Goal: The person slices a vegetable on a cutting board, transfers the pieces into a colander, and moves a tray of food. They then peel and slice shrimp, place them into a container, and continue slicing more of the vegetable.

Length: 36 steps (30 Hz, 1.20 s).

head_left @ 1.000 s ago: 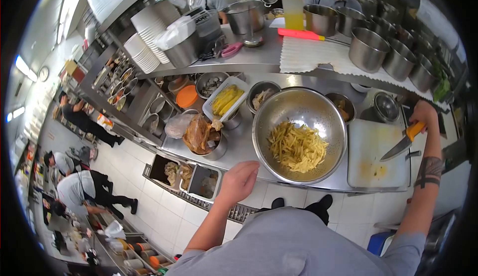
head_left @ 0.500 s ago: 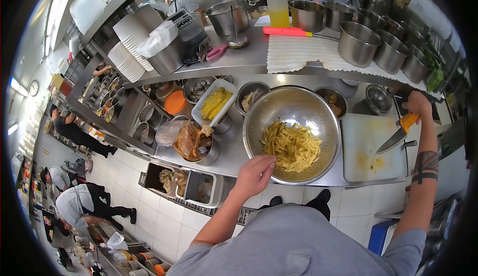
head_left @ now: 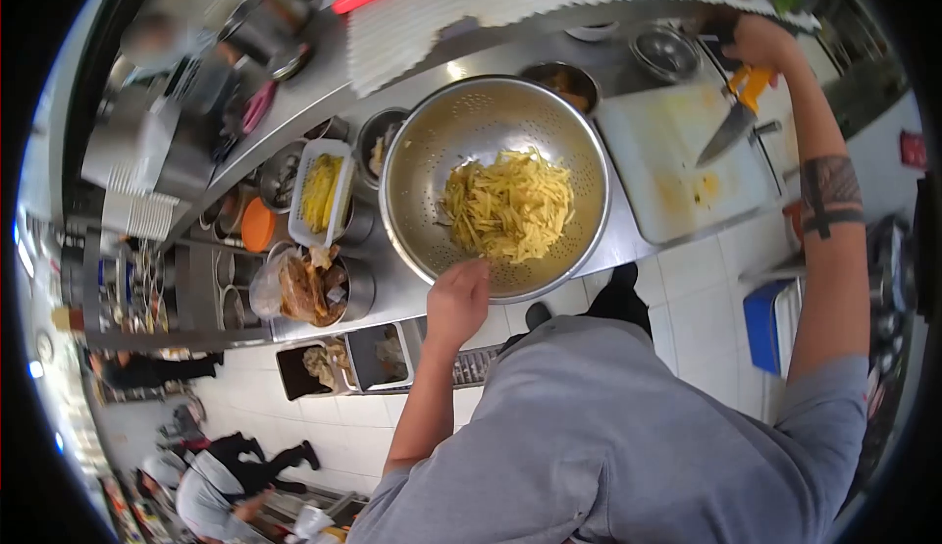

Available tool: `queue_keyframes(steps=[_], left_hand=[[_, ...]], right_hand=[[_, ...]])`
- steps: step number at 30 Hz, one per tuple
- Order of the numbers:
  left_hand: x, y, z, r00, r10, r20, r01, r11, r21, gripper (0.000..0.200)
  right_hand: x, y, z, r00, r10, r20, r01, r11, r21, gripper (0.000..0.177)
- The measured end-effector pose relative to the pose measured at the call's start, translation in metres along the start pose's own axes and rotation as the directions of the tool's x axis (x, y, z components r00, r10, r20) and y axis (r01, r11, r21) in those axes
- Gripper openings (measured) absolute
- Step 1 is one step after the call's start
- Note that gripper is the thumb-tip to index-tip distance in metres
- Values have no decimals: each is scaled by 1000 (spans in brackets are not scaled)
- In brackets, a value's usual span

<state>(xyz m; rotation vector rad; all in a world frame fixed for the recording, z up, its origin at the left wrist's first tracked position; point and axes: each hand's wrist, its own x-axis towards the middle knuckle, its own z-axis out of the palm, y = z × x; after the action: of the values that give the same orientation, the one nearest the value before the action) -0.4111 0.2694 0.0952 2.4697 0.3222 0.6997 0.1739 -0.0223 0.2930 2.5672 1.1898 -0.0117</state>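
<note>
A large perforated steel colander stands on the counter in front of me, with a heap of pale yellow cut strips in it. At its near rim, my left hand has its fingers closed over the edge; the tips are partly hidden. To the right, my arm stretches far out, and my right hand is closed at the handle end of a knife. Its handle is orange and its blade points down and left over a white cutting board, which carries yellowish stains and scraps.
Left of the colander are a white basket of yellow pieces, an orange lid and a pot with a brown bagged item. Steel bowls sit behind. A shelf edge runs above. Co-workers are at lower left.
My view has turned and tilted down, so the scene appears rotated. My left fingers, stretched before, are now curled at the colander rim. The knife keeps about its place over the board.
</note>
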Motion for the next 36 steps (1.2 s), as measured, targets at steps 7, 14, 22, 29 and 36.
queue_keyframes(steps=[7,14,22,29,36], left_hand=[[65,39,-10,987,-51,150,60,997,-55,15],[221,110,87,875,443,197,-437,896,-75,25],[425,1,217,674,-456,581,30,803,596,50],[425,-56,249,639,-587,496,137,722,678,76],[437,-1,206,549,-635,543,355,766,537,52]], right_hand=[[-51,-78,-70,875,403,268,-455,874,171,46],[-59,-76,-77,926,274,259,-309,945,105,45],[-77,-18,-6,872,-47,-487,170,963,211,38],[-108,19,-13,975,-79,-205,140,943,302,29],[-121,47,13,974,-86,-211,158,921,355,35]])
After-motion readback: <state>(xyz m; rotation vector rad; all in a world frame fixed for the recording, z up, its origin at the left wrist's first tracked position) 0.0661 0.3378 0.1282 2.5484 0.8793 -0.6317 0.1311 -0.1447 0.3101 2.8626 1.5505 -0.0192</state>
